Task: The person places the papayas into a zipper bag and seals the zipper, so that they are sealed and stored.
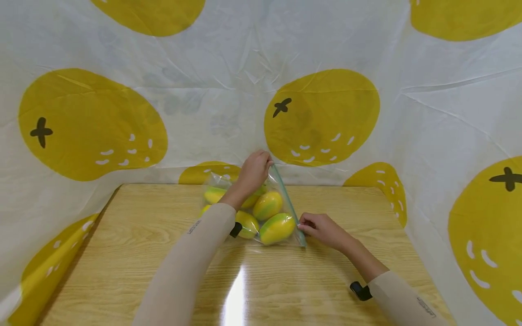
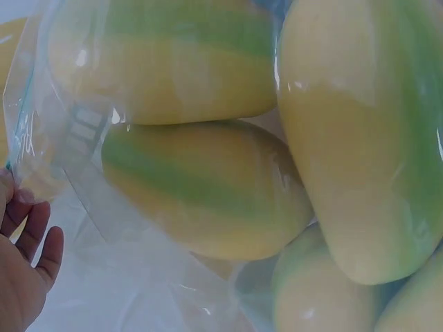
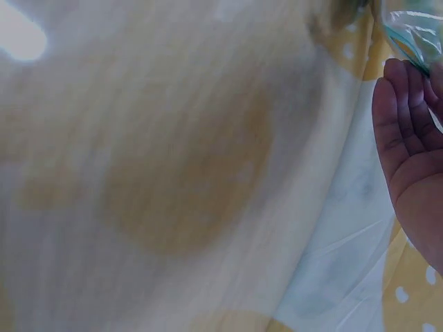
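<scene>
A clear zip bag (image 1: 253,242) full of several yellow-green mangoes (image 1: 277,228) lies on the wooden table, its teal zip strip (image 1: 287,199) toward the right. With thumb and fingers my left hand (image 1: 254,170) pinches the strip's far end. Nearer me, my right hand (image 1: 320,228) pinches the strip close to its other end. The left wrist view shows mangoes (image 2: 208,187) pressed under the plastic, and the left hand (image 2: 28,256) at the bag's edge. In the right wrist view, the fingers of my right hand (image 3: 415,152) hold a corner of the bag (image 3: 415,34).
The glossy wooden table (image 1: 338,280) reflects a bright light near its front. A white cloth (image 1: 216,108) printed with big yellow fruit hangs behind the table and along both sides.
</scene>
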A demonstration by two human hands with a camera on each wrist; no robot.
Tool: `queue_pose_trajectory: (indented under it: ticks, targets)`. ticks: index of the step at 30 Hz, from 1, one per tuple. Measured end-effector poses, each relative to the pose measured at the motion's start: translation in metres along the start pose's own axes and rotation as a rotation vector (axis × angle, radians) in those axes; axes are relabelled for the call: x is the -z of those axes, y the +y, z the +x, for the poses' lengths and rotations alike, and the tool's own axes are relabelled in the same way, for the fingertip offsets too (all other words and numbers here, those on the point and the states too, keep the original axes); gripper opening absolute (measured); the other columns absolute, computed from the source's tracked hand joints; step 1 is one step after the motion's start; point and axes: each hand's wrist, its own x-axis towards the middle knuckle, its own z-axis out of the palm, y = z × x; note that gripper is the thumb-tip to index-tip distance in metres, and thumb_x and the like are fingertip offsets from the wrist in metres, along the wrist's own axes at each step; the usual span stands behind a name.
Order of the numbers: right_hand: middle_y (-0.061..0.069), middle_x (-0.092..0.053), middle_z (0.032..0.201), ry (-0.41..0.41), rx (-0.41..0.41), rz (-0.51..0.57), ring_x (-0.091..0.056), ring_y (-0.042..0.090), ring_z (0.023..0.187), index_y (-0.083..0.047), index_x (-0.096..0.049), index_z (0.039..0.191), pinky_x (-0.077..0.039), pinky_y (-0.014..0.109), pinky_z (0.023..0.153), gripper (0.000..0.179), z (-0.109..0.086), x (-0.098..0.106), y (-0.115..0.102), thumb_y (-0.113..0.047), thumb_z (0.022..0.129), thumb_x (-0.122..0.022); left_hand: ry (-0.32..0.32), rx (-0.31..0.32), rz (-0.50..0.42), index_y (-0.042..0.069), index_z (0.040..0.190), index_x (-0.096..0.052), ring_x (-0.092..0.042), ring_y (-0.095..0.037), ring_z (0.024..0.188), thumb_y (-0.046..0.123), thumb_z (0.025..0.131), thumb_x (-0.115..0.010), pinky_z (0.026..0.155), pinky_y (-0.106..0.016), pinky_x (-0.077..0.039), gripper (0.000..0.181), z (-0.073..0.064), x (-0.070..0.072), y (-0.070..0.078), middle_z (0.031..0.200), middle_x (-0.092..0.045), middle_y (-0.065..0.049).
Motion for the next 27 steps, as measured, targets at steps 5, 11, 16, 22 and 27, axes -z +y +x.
queue_pose_trajectory:
  ticks: [5, 11, 16, 22, 27]
  targets:
    - [-0.002, -0.066, 0.077, -0.041, -0.022, 0.003, -0.051, 0.002, 0.066, -0.018, -0.065, 0.097, -0.048, 0.023, 0.062, 0.011, -0.017, -0.005, 0.005, -0.024, 0.105, -0.061, 0.014, 0.017, 0.021, 0.003, 0.104, -0.068, -0.065, -0.028, 0.095, 0.016, 0.105, -0.059, 0.088, -0.037, -0.055, 0.016, 0.001, 0.003, 0.0, 0.102, -0.067, -0.011]
    - [-0.002, -0.068, 0.077, -0.046, -0.002, 0.022, -0.055, 0.002, 0.066, -0.012, -0.067, 0.097, -0.051, 0.024, 0.062, 0.013, -0.028, -0.008, 0.01, -0.021, 0.105, -0.061, -0.003, 0.009, 0.039, 0.004, 0.105, -0.068, -0.065, -0.026, 0.096, 0.018, 0.106, -0.059, 0.088, -0.036, -0.055, 0.016, 0.001, 0.001, 0.0, 0.104, -0.067, -0.009]
    - [-0.004, -0.07, 0.081, -0.064, 0.001, -0.009, -0.058, 0.0, 0.071, -0.014, -0.069, 0.096, -0.052, 0.023, 0.066, 0.013, -0.03, -0.007, 0.012, -0.022, 0.104, -0.063, -0.053, 0.006, 0.015, 0.005, 0.107, -0.067, -0.064, -0.025, 0.097, 0.02, 0.106, -0.058, 0.087, -0.037, -0.055, 0.017, -0.001, -0.002, 0.003, 0.106, -0.065, -0.009]
    - [-0.005, -0.073, 0.091, -0.075, -0.037, -0.022, -0.062, 0.001, 0.081, -0.013, -0.072, 0.103, -0.054, 0.024, 0.072, 0.013, -0.029, -0.003, 0.017, -0.022, 0.104, -0.063, -0.206, 0.044, -0.03, 0.007, 0.118, -0.064, -0.061, -0.022, 0.099, 0.026, 0.109, -0.054, 0.087, -0.037, -0.054, 0.023, -0.011, -0.008, -0.001, 0.111, -0.062, -0.008]
    - [-0.002, -0.074, 0.096, -0.017, -0.053, -0.046, -0.064, 0.004, 0.086, -0.012, -0.071, 0.109, -0.055, 0.026, 0.078, 0.017, -0.023, 0.003, 0.022, -0.024, 0.106, -0.06, -0.279, 0.09, -0.102, 0.007, 0.137, -0.056, -0.062, -0.024, 0.112, 0.031, 0.109, -0.053, 0.095, -0.04, -0.054, 0.037, -0.022, -0.012, -0.009, 0.131, -0.058, -0.011]
